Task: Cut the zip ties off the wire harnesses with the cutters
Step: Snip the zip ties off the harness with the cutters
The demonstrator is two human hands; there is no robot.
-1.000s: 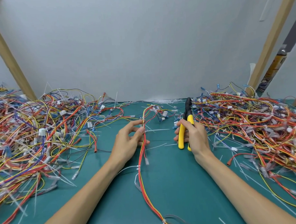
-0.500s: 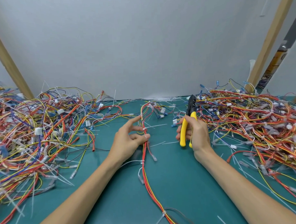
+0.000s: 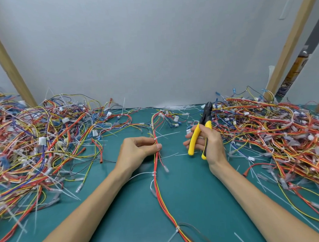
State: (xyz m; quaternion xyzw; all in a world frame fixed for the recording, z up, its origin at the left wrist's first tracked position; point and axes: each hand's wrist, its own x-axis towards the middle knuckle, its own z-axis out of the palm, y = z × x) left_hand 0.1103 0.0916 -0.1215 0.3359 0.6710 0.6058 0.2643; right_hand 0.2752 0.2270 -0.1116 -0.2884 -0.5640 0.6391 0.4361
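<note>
Grip has just been taken: the left hand, seen half a second ago with its forefinger stretched out over the wires, is now closed, and the harness is pinched between thumb and curled fingers just below a white zip tie, whose long tail is thrown out to the right. The bundle of red and yellow wires is thus held steady on the green mat, where it runs from the far edge down the middle towards the viewer. Across from it, the cutters are gripped by the right hand, fingers wrapped round the yellow handles. They are held upright with the black nose pointing away, and have been carried a little to the right since a second ago, the handles now seen parted. The tie is not yet touched, and tool and tie are kept near but apart. The step is judged to be the lining-up before a snip, with the tie steadied for the blades. Further down the same harness a second tie and a third tie are left to be cut. Outward again, a left heap and a right heap of tangled wires are piled up, and white offcuts are scattered along the back edge.
</note>
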